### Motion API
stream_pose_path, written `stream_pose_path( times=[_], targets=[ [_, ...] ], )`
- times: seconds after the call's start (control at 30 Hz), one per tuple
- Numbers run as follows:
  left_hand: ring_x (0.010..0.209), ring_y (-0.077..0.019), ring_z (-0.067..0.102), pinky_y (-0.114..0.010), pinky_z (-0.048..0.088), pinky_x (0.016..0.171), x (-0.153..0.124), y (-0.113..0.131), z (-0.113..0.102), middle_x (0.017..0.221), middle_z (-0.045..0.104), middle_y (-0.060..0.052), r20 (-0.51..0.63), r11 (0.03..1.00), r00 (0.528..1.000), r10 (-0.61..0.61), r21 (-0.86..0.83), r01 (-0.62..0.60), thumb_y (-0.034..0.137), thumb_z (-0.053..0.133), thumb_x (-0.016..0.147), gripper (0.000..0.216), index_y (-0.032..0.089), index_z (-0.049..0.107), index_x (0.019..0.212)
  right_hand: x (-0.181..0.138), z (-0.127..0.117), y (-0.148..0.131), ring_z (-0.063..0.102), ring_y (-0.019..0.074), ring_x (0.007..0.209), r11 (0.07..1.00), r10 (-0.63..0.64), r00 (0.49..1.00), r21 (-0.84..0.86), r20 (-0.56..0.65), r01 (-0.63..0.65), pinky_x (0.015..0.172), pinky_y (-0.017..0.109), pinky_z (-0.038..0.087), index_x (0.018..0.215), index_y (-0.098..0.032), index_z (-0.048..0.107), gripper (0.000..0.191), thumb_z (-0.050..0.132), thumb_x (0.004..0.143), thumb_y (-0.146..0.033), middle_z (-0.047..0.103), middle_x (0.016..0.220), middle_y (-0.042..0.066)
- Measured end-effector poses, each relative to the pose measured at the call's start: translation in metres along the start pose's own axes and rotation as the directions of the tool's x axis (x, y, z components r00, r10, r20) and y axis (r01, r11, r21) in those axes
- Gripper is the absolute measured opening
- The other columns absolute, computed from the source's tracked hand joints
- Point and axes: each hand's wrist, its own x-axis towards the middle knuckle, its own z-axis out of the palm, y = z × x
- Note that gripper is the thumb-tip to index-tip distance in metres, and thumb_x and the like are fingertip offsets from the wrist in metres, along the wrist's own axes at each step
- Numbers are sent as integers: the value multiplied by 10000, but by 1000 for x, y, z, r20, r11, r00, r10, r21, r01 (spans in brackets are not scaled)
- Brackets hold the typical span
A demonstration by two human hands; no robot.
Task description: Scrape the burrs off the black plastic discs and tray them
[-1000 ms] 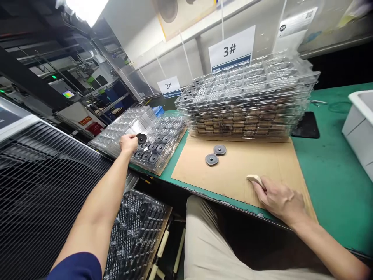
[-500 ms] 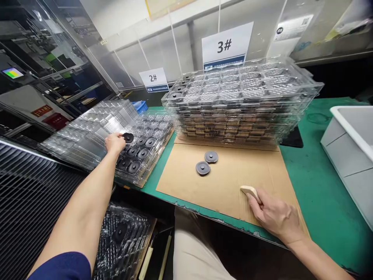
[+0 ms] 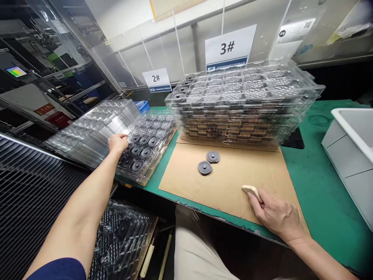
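My left hand [image 3: 118,143] is over the left edge of a clear plastic tray [image 3: 161,149], its fingers drawn together with nothing visible between them. Beside its fingertips a black rounded disc [image 3: 135,138] with a small central stud lies flat in a pocket. Several similar discs fill the nearer pockets. My right hand [image 3: 276,214] rests low on a cardboard sheet [image 3: 224,186], closed around a pale, flat, round-edged block [image 3: 251,191], mostly covered by the fingers. Two loose dark discs, one nearer [image 3: 204,167] and one farther [image 3: 213,156], lie on the cardboard.
A tall stack of clear trays [image 3: 244,105] stands behind the cardboard. Nested empty trays [image 3: 90,120] are at the left, beside a blue bin [image 3: 142,106]. A grey bin [image 3: 349,144] is at the right on the green table [image 3: 314,175]. More trays [image 3: 125,241] sit below the table edge.
The black disc that my left hand held above the tray now lies in a pocket, just right of the fingertips. My right hand keeps its hold on the pale block. The view has shifted slightly.
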Motion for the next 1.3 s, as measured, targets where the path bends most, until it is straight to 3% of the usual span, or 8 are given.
stream_pose_path(
  times=[0.13, 0.27, 0.43, 0.53, 0.6, 1.03, 1.3],
  targets=[
    [1094, -306, 702, -456, 517, 1042, -23, 28, -8, 1054, 795, -102, -42, 983, 987, 154, -89, -158, 170, 653, 879, 211, 161, 811, 1019, -1, 2, 0, 399, 125, 420, 998, 59, 997, 10, 48, -60, 525, 264, 132, 756, -205, 727, 507, 460, 1028, -540, 567, 509, 23],
    [1128, -233, 692, -331, 505, 1054, -72, 77, 4, 1174, 782, -40, -57, 888, 911, 408, -204, -411, 217, 600, 925, 268, 220, 809, 1092, 0, 2, 0, 392, 121, 444, 994, 100, 987, 23, 127, -104, 541, 266, 113, 744, -198, 710, 486, 480, 1008, -535, 581, 537, 34],
    [1091, -199, 693, -307, 531, 990, -174, 124, 72, 1178, 761, -67, -11, 774, 817, 576, -313, -550, 212, 535, 993, 279, 219, 769, 1144, 5, -8, -6, 455, 129, 495, 985, 149, 967, 52, 209, -163, 565, 270, 115, 813, -192, 716, 416, 506, 1014, -490, 652, 626, 52],
    [1056, -210, 688, -385, 545, 974, -226, 131, 115, 1126, 742, -95, 38, 767, 805, 593, -333, -549, 225, 534, 1022, 226, 188, 731, 1126, 8, -13, -8, 504, 139, 536, 980, 154, 957, 82, 247, -179, 578, 286, 118, 849, -190, 719, 410, 488, 1033, -474, 682, 679, 62],
    [1074, -222, 673, -437, 547, 976, -243, 129, 133, 1144, 718, -91, 66, 769, 799, 597, -330, -547, 299, 589, 1018, 196, 186, 706, 1128, 8, -14, -8, 534, 144, 566, 980, 151, 953, 88, 263, -180, 582, 294, 125, 878, -193, 719, 419, 471, 1045, -487, 694, 708, 61],
    [1074, -219, 657, -436, 555, 958, -242, 126, 140, 1163, 693, -84, 93, 784, 787, 610, -220, -581, 357, 617, 1010, 201, 189, 694, 1088, 7, -11, -4, 608, 151, 643, 962, 137, 949, 193, 283, -196, 588, 307, 145, 969, -212, 713, 365, 453, 1053, -454, 762, 870, 58],
    [1062, -214, 658, -426, 560, 943, -242, 124, 141, 1149, 695, -80, 104, 790, 790, 605, -208, -577, 349, 615, 1011, 190, 188, 695, 1072, 6, -11, -4, 575, 160, 619, 969, 156, 951, 146, 268, -200, 590, 309, 122, 961, -201, 737, 435, 439, 1051, -504, 710, 745, 76]
  ],
)
